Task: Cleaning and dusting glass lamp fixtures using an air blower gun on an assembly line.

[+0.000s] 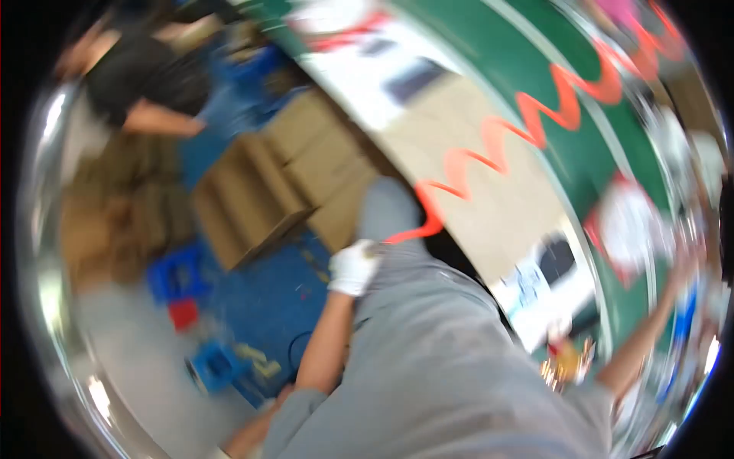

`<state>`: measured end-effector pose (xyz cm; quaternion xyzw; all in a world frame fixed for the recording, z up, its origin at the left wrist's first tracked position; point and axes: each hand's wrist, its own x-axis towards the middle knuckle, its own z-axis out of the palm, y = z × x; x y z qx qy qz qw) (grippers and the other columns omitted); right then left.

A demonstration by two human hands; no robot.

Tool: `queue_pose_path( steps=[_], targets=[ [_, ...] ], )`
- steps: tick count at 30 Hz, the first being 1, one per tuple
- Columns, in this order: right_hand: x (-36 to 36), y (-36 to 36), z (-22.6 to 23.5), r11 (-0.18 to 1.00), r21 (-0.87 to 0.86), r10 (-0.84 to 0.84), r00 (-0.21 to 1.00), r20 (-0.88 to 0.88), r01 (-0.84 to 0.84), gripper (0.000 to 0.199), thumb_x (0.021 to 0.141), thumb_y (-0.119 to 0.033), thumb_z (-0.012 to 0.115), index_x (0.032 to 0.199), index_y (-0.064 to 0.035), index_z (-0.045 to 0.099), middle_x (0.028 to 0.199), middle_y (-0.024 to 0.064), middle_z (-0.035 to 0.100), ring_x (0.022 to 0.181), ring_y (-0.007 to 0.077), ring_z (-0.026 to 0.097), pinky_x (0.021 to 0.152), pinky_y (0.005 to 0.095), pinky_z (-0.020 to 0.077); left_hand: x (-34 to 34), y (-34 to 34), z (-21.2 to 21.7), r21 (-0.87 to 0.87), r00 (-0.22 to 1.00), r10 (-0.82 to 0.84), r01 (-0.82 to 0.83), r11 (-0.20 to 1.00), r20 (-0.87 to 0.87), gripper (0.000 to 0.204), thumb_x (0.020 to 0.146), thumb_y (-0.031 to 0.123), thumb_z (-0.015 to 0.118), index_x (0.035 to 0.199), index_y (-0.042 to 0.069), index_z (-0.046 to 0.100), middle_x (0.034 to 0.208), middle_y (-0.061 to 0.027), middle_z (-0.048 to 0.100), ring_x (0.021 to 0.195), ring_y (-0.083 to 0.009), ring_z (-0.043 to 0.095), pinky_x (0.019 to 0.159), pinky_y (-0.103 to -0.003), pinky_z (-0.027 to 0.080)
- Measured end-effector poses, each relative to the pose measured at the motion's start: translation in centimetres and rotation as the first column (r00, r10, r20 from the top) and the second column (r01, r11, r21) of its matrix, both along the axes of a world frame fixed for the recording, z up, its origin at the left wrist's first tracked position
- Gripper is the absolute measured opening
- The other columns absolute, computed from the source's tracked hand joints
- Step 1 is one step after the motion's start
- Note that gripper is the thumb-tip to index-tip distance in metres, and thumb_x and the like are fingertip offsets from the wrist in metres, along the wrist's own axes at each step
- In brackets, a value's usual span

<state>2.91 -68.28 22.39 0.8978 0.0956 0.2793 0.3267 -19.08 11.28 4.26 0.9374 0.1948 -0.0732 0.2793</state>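
Observation:
My left hand (pixel 353 269), in a white glove, hangs in front of my grey trouser leg. Its fingers are closed on the end of a coiled orange air hose (pixel 493 149), where a small dark fitting shows faintly. From there the hose stretches in loops over the bench to the upper right. My right arm reaches out to the right past the green work surface. The right hand (pixel 688 256) is smeared by motion near the picture's rim, beside a white and red bundle (pixel 627 222), and its fingers cannot be made out.
An open cardboard box (pixel 248 199) stands on the blue floor (pixel 267 294), with stacked cartons (pixel 126 214) to its left. Blue plastic pieces (pixel 180 274) lie near them. A person in dark clothes (pixel 153 73) is at the upper left. A bench with a tan board (pixel 459 145) borders the green surface (pixel 489 38).

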Motion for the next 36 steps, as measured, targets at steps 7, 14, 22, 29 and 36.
queue_pose_path(
  steps=[7,14,22,29,36],
  targets=[
    [-5.1,26.5,1.2,0.326,0.944,-0.048,0.996,0.077,-0.057,0.065,0.080,-0.016,0.079,0.131,-0.0050,0.041,0.119,0.0128,0.056,0.110,0.0213,0.055,0.093,0.0315,0.0456,1.1,-2.1,-4.0,0.004,0.988,-0.155,0.154,0.988,0.012,0.017,0.077,0.027,0.072,0.080,0.012,0.064,0.069,-0.0156,0.064,0.068,-0.0371,0.063,0.060,-0.046,0.049],
    [-4.8,39.5,1.7,0.338,0.940,0.159,0.987,-0.004,-0.051,0.071,0.073,-0.023,0.082,0.128,-0.0052,0.042,0.108,0.0127,0.062,0.099,0.0229,0.062,0.088,0.0337,0.0489,1.8,-3.5,-4.3,0.043,0.981,-0.174,0.171,0.984,0.081,0.017,0.078,0.029,0.070,0.080,0.013,0.064,0.066,-0.0146,0.063,0.064,-0.0370,0.062,0.060,-0.046,0.049],
    [-10.2,36.3,-3.6,0.264,0.955,0.197,0.962,-0.191,0.136,0.062,0.084,-0.030,0.071,0.132,-0.0037,0.044,0.116,0.0179,0.061,0.092,0.0299,0.065,0.079,0.0390,0.0514,3.1,-3.3,-4.1,0.155,0.970,-0.230,0.217,0.964,0.073,0.019,0.077,0.030,0.069,0.077,0.012,0.061,0.064,-0.0163,0.062,0.064,-0.0383,0.062,0.057,-0.049,0.047],
    [-19.8,34.0,-17.4,0.371,0.688,0.125,0.701,-0.702,0.624,0.046,0.075,-0.039,0.076,0.103,-0.0042,0.064,0.095,0.0125,0.066,0.089,0.0303,0.066,0.073,0.0403,0.0522,3.0,-2.7,-4.7,0.076,0.975,-0.208,0.202,0.976,0.083,0.018,0.078,0.029,0.067,0.078,0.012,0.061,0.064,-0.0162,0.062,0.064,-0.0380,0.062,0.058,-0.048,0.047],
    [-20.2,36.3,-20.0,0.436,0.642,0.042,0.699,-0.714,0.630,0.028,0.083,-0.033,0.067,0.085,-0.0043,0.067,0.080,0.0113,0.066,0.074,0.0310,0.065,0.064,0.0415,0.0508,3.1,-2.6,-5.1,0.070,0.971,-0.227,0.222,0.973,0.078,0.018,0.079,0.030,0.066,0.078,0.012,0.062,0.064,-0.0160,0.062,0.064,-0.0378,0.063,0.057,-0.048,0.048]
  ],
)
